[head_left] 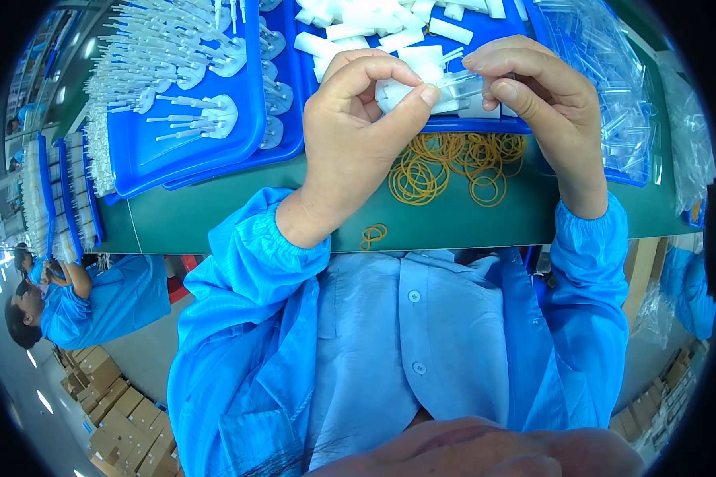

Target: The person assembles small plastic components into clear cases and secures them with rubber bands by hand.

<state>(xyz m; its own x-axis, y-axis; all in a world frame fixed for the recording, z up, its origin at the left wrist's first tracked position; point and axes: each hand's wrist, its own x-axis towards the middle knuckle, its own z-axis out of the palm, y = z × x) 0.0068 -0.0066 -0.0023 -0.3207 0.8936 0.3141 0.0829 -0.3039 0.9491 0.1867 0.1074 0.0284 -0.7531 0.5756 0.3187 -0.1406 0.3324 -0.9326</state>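
Both hands are pinching one small bundle of white plastic parts [433, 89] above the rubber bands [453, 163]: left hand [358, 119] gripping its left end, right hand [537, 95] its right (long axis running sideways).

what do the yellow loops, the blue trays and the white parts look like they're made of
Loops: likely rubber bands, thin, matte tan-yellow, lying limp in a tangled heap. Trays: probably moulded plastic, glossy blue with highlights on rounded rims. White parts: seemingly plastic, pale and slightly translucent.
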